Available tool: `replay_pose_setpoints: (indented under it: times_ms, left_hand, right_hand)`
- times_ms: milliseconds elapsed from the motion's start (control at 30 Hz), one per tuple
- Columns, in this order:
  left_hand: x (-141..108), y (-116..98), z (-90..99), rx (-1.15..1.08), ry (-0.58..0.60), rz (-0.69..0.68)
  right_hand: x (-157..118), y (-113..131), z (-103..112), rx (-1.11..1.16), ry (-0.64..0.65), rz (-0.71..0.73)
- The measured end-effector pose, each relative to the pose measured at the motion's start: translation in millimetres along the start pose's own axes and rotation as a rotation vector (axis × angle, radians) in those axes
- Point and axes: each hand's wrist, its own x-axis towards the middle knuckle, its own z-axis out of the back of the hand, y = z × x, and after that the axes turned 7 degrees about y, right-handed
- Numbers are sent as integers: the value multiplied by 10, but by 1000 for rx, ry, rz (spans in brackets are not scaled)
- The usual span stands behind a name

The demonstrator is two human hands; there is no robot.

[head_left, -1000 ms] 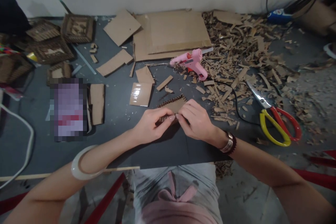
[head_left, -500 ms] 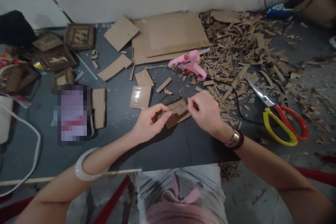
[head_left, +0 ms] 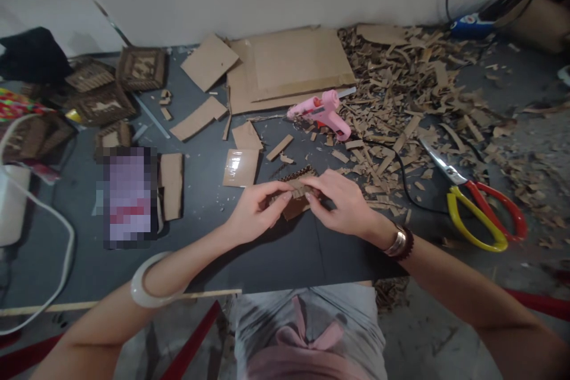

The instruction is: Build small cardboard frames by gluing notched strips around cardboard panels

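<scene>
**Two Grips Pinching Small Cardboard Workpiece**

The left grip (head_left: 252,208) and right grip (head_left: 341,199) are meeting over the workpiece (head_left: 296,209), which is sitting near the front edge of the tabletop (head_left: 214,267), directly before the person. Both grips are grasping it, thumbs and forefingers pinching a pale, ragged strip (head_left: 297,192) from either end. The workpiece's corrugated far edge is showing beyond the fingers; the fingers are hiding much of the rest, so whether the strip is attached cannot be told.

Just beyond, to the left, a shiny square (head_left: 240,167) is lying flat. Farther back, a pink glue gun (head_left: 327,116) is resting in front of a large sheet (head_left: 298,65), its cord trailing right. Scraps (head_left: 387,119) are heaping up on the right, and open-handled scissors (head_left: 478,214) are lying beside them, blades pointing away. On the far left, brown frames (head_left: 142,68) are clustering behind a pixelated purple thing (head_left: 129,196).
</scene>
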Motion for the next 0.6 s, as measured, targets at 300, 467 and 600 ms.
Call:
replay_pose_setpoints:
  times_ms: [300, 467, 600]
  left_hand:
    - [-1, 26, -1, 88, 59, -88]
    - [1, 19, -9, 106, 78, -96]
    - [-6, 15, -3, 101, 82, -85]
  right_hand:
    - [-17, -9, -40, 78, -14, 6]
    - [-17, 9, -40, 125, -10, -8]
    - [-14, 4, -50, 144, -18, -25]
